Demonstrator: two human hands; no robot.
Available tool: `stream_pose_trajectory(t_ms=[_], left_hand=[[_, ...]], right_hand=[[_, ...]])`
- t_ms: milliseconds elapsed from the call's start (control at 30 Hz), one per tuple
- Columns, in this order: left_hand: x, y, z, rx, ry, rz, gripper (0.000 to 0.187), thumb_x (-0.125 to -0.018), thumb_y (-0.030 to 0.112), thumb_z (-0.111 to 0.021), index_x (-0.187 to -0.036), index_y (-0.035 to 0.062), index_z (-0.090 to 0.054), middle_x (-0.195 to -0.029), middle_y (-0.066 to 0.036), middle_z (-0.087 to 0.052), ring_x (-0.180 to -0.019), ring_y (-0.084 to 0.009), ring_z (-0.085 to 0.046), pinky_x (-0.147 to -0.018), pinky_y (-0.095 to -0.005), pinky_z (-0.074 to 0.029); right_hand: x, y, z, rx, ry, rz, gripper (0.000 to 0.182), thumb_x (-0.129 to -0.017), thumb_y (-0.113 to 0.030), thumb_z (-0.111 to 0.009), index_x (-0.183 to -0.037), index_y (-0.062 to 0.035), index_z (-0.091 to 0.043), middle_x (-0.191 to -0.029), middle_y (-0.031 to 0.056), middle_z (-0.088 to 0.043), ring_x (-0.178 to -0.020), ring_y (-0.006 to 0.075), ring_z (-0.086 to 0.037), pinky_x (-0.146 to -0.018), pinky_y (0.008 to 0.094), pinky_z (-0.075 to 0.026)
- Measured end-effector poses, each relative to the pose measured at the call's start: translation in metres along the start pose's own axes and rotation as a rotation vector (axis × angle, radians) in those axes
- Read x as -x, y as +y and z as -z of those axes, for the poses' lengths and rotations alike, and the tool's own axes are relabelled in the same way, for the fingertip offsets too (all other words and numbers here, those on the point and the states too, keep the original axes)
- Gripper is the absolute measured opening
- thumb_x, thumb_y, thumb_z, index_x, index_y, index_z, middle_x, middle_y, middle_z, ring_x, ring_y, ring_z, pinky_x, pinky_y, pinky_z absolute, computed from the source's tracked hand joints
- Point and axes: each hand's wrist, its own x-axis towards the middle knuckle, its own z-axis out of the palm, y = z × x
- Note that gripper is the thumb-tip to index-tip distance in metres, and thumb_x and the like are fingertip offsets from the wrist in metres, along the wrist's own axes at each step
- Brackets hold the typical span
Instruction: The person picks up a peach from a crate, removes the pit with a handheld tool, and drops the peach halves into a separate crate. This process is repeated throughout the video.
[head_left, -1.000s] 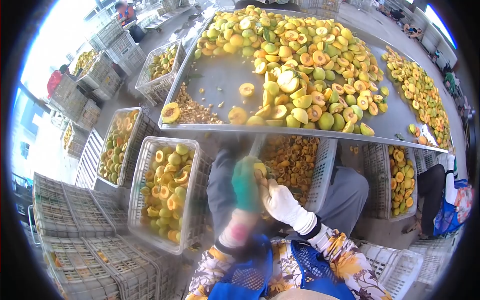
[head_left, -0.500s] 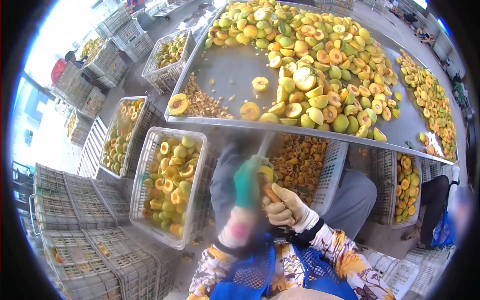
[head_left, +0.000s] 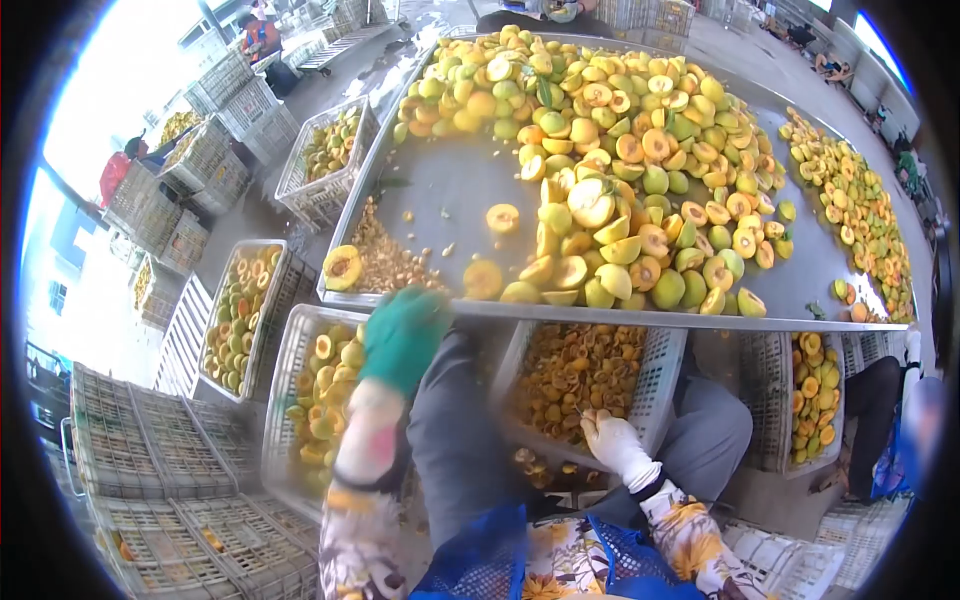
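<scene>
My left hand, in a green glove, is smeared by motion at the table's front edge, above the left crate of halved yellow fruit; its fingers do not show clearly. My right hand, in a pale glove, is closed over the near side of the middle crate. A tiny thin tip shows at its fingers, but what it holds is mostly hidden. Brown-orange fruit scraps fill that crate. Halved peach-like fruit is heaped on the metal table, with pits at its near left corner.
Another crate of fruit stands at the left, with stacked crates nearer me. One more fruit crate sits under the table at the right, beside a person's leg. My knees flank the middle crate.
My left hand has moved left and up from beside my right hand, where a piece of fruit and a brown handle showed. My right hand has shifted slightly right and down. The view has tilted.
</scene>
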Motion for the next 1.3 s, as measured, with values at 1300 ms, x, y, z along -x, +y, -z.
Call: stream_pose_trajectory(t_ms=[1300], left_hand=[[0.080, 0.135, -0.051, 1.189, 0.350, 0.447, 0.026, -0.096, 0.020, -0.053, -0.108, -0.0006, -0.063, -0.097, -0.004, -0.063, -0.083, -0.0099, -0.056, -0.074, -0.0226, -0.046]], right_hand=[[0.026, -0.135, 0.106, -0.392, 0.249, 0.451, 0.018, -0.093, -0.015, -0.052, -0.084, 0.0009, -0.050, -0.058, 0.0235, -0.053, -0.055, 0.0414, -0.058, -0.046, 0.0436, -0.044]])
